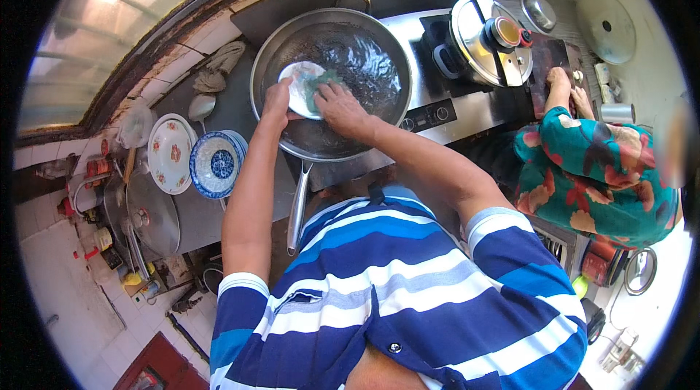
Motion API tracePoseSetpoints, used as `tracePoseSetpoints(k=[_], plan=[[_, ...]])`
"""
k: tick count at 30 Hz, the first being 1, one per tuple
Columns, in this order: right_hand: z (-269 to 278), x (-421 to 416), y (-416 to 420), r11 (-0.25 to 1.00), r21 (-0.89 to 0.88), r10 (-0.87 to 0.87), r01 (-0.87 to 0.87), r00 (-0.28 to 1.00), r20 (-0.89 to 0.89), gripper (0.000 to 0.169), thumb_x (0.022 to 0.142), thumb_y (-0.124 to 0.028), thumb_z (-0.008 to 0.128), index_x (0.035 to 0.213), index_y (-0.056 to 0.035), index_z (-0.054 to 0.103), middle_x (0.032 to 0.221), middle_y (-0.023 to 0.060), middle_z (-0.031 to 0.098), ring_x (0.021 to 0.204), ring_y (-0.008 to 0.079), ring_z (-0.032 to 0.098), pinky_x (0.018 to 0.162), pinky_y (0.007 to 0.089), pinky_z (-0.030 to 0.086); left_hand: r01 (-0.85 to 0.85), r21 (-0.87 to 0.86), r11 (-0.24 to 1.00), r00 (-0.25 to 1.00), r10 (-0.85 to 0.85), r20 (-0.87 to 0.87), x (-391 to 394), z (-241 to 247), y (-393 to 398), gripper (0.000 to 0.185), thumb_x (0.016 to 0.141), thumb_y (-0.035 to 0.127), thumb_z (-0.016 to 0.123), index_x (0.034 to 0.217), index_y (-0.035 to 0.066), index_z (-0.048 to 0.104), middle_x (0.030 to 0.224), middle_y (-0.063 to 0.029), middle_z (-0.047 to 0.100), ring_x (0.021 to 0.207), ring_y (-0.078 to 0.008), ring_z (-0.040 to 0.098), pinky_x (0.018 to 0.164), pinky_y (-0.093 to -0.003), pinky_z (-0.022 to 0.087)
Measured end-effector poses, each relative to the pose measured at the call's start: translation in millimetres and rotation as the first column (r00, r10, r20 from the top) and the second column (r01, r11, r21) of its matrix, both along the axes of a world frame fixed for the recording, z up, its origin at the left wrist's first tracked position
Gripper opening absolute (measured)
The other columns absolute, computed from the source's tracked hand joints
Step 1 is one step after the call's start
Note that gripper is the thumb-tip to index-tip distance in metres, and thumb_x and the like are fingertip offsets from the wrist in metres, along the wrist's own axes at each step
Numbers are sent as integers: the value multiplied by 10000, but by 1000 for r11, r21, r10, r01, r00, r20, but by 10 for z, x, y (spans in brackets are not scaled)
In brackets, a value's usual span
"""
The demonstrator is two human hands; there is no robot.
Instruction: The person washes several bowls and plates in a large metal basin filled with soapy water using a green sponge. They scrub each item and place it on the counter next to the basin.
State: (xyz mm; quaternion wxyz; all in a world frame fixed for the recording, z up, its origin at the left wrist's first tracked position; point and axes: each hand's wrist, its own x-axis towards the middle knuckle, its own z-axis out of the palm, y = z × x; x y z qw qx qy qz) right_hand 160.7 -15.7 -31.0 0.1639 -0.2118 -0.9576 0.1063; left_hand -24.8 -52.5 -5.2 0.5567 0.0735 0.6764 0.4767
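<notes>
A large metal wok (377,95) with water in it stands on the stove before me, its long handle towards my body. Over the water my left hand (278,99) grips the left edge of a white plate (298,89), which is tilted. My right hand (340,108) presses a green scrubbing cloth or mesh (322,83) against the plate's face, fingers spread over it. Left of the wok are a flower-patterned oval plate (170,153) and a stack of blue-and-white dishes (216,164).
Right of the wok stands a pressure cooker (470,40). Beyond it a co-worker in a floral top (596,171) has both hands at a dark board (541,56). A ladle (202,107), a rag (219,64) and a metal lid (158,215) lie on the left.
</notes>
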Motion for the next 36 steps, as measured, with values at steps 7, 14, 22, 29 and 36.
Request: tracePoseSetpoints(k=[7,14,22,29,36], plan=[[140,-366,-59,735,-672,-108,-96,960,-256,513,800,-181,635,1248,6,469,1122,281,555,1076,476,532,949,578,378,-246,381,891,945,308,-111,429,-198,-62,411,848,203,560,1178,-40,541,1106,-158,607,1013,-250,587,897,-332,445],[-76,-33,149,991,-114,78,-72,996,52,647,798,-144,616,1387,-41,369,1300,296,469,1193,508,468,1052,528,332,-23,16,1000,991,20,132,130,12,6,452,847,293,545,1182,-10,558,1075,-146,625,901,-278,654,676,-414,571],[147,-276,-32,767,-641,-13,-43,997,-82,690,828,-144,588,1433,-42,273,1371,306,412,1194,495,468,991,502,400,-187,369,911,936,279,-214,369,-407,-42,459,834,244,548,1209,-20,537,1085,-157,615,963,-267,612,815,-351,492],[125,-43,-23,966,-236,125,-105,989,74,645,828,-43,526,1439,-52,321,1373,326,408,1229,437,484,1017,466,408,-74,140,987,997,74,-1,46,-213,-41,404,846,239,562,1176,6,559,1068,-137,634,898,-255,657,691,-380,560],[-63,-322,-76,803,-586,12,-104,987,-158,784,754,-13,578,1457,-20,230,1433,285,328,1284,448,404,1034,460,390,-148,407,901,922,275,-273,425,-323,-101,438,874,253,554,1240,14,539,1152,-146,597,1059,-248,583,908,-341,464]])
